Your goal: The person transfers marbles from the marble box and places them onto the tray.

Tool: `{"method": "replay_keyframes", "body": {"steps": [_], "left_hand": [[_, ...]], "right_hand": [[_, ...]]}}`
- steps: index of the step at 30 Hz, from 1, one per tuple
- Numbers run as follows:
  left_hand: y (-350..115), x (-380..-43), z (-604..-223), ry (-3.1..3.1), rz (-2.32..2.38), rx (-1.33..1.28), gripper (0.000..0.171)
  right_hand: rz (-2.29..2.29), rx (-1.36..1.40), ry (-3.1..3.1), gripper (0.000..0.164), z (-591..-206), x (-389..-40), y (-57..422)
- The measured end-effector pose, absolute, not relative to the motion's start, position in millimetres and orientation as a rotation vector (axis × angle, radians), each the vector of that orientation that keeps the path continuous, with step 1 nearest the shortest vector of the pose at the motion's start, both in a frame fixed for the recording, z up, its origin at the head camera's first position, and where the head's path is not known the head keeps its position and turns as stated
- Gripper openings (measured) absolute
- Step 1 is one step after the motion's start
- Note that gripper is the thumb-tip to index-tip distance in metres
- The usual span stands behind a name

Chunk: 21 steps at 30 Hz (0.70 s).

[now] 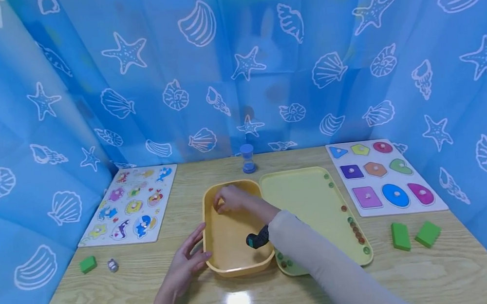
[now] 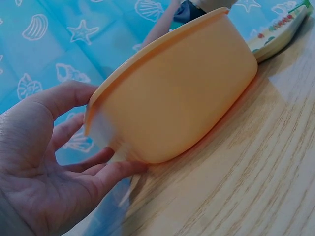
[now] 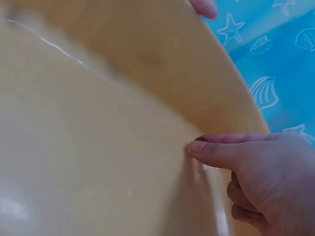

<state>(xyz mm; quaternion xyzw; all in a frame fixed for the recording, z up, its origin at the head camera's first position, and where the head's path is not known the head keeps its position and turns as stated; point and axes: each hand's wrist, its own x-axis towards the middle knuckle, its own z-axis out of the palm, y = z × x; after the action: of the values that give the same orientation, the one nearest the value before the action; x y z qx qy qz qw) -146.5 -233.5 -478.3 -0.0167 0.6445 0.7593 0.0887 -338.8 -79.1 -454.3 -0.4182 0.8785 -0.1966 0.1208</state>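
Note:
An orange plastic basin (image 1: pixel 233 272) stands on the table, its inside floor bare where it shows. My left hand (image 1: pixel 185 266) touches its left side from outside; the left wrist view shows one fingertip at the rim and another digit low against the wall. Reaching into the basin's far left corner, my right hand (image 1: pixel 233 198) pinches a small brown bead (image 3: pixel 200 139) between thumb and index finger, mostly covered by the fingertips. Against the basin's right side lies a pale yellow tray (image 1: pixel 295 191) with green beads (image 1: pixel 366 250) and brown beads (image 1: pixel 361 241) along its edges.
Behind the basin stands a blue sand timer (image 1: pixel 247 159). Peg puzzle boards lie left (image 1: pixel 118 218) and right (image 1: pixel 380 202). Green blocks (image 1: pixel 401 236) sit at the right; another green block (image 1: pixel 88 264) and a small grey figure (image 1: pixel 112 265) are at the left. A blue curtain (image 1: pixel 236 74) surrounds the table.

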Motion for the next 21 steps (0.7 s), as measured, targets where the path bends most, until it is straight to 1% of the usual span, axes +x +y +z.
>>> {"method": "replay_keyframes", "body": {"steps": [5, 8, 11, 14, 21], "left_hand": [[-233.0, -146.8, -478.0, 1.907, 2.259, -0.055, 0.072], [-233.2, -146.9, -476.9, 1.913, 2.259, -0.059, 0.072], [-233.5, -147.2, -476.9, 1.919, 2.262, -0.072, 0.072], [-233.5, -146.5, -477.1, 1.919, 2.266, -0.095, 0.073], [-232.1, -145.6, -477.9, 1.924, 2.256, -0.058, 0.072]], "right_hand": [[-0.757, -1.278, 2.561, 0.015, -431.1, -335.6, -55.3], [-0.849, -1.28, 2.589, 0.017, -414.5, -334.7, -30.6], [-0.937, -1.234, 2.629, 0.019, -408.0, -335.2, 0.0], [-0.989, -1.164, 2.683, 0.02, -413.1, -338.5, 33.1], [-0.985, -0.974, 2.796, 0.019, -444.0, -342.6, 104.8]]}}
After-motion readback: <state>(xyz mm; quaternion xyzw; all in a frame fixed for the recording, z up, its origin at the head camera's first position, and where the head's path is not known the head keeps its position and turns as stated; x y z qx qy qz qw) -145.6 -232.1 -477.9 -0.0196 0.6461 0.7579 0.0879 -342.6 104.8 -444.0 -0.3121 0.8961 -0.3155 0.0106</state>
